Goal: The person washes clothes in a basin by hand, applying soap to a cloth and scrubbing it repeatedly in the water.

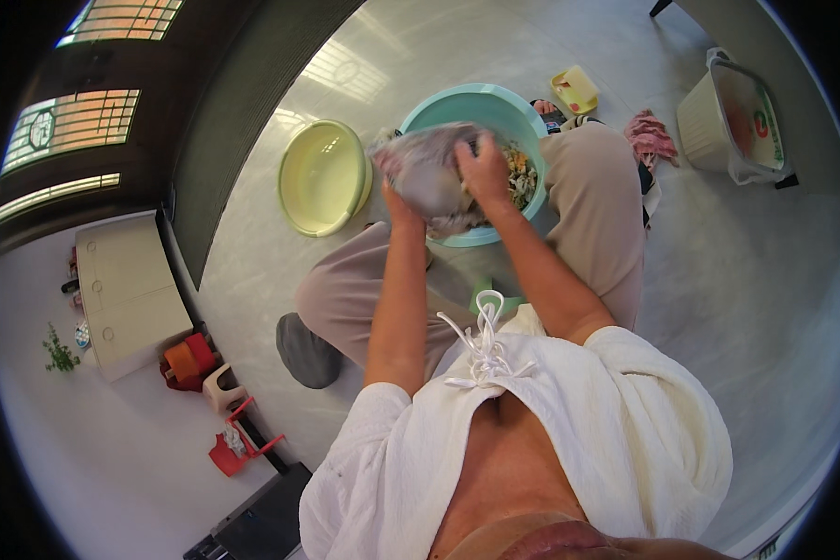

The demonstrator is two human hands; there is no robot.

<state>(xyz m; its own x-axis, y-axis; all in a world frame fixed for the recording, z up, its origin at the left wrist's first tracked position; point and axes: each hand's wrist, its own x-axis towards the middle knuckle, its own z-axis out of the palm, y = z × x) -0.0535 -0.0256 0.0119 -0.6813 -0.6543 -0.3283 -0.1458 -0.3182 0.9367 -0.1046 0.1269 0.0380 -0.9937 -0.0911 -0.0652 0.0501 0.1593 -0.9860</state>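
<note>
My left hand (400, 204) grips the lower left of a blurred, greyish-pink bundle (430, 178) that looks like a clear plastic bag or wet cloth; which, I cannot tell. On the bundle's upper right side, my right hand (484, 166) has its fingers closed on it. Both hands are over a large light-blue plastic basin (486, 94) on the floor between my knees. Mixed yellow, green and whitish scraps (521, 175) lie in the basin, to the right of the bundle. The bundle hides much of the basin's inside.
A pale yellow-green basin (324, 178) stands left of the blue one. Beyond my right knee are a small yellow tray (575, 91), a pink cloth (649, 138) and a white lined bin (728, 126). A dark grey round object (308, 351) sits beside my left knee.
</note>
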